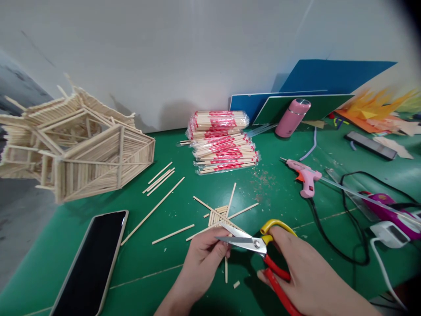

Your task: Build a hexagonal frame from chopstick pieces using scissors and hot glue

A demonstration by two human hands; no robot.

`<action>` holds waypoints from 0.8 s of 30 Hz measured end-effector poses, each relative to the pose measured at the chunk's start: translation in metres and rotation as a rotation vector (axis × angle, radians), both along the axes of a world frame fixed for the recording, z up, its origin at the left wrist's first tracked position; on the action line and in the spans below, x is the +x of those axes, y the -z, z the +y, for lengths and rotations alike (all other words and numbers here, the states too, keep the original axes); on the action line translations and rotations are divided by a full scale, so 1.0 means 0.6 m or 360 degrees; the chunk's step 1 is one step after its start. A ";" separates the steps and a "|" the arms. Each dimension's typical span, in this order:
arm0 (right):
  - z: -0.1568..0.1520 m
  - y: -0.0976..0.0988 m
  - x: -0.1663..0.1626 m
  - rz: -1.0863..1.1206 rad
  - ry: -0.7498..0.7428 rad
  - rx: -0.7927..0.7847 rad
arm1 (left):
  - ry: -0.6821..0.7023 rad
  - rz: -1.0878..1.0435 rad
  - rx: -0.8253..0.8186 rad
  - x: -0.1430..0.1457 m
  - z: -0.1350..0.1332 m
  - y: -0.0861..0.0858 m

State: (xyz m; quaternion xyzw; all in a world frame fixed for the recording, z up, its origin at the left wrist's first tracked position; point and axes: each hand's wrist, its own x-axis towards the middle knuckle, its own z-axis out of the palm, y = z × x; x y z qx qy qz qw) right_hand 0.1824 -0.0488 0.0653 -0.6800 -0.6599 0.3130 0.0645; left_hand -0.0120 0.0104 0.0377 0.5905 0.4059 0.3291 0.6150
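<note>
My right hand (291,259) is wrapped around the handles of the scissors (257,244), thumb and fingers apart in the loops, so the blades (237,241) stand parted. My left hand (204,259) is closed in a pinch just left of the scissors, on a stick (230,236) whose pale end shows at the blades; gripping that close probably steadies it. I can't tell whether the stick poking out below my fingers is the same piece. On the worktop (138,272), an offcut (236,284) lies on my side of the scissors. Just beyond them, longer sticks cross around a patch of short sticks (217,215), perhaps kept near for comparing lengths. The glue gun (309,177) lies beyond and right of the scissors, seemingly within easy reach.
</note>
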 end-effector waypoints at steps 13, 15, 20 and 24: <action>0.006 -0.006 -0.001 0.0091 0.0010 -0.0122 | 0.0009 0.0004 0.0012 0.001 0.000 0.006; 0.007 -0.008 -0.002 0.0076 0.0012 -0.0120 | 0.0002 0.0009 0.0000 0.001 0.000 0.007; 0.008 -0.012 -0.001 0.0053 -0.0021 -0.0135 | 0.0015 0.0030 0.0041 -0.001 -0.001 0.010; 0.009 -0.010 0.002 0.0069 -0.0027 -0.0139 | 0.0025 0.0023 0.0074 -0.002 0.002 0.008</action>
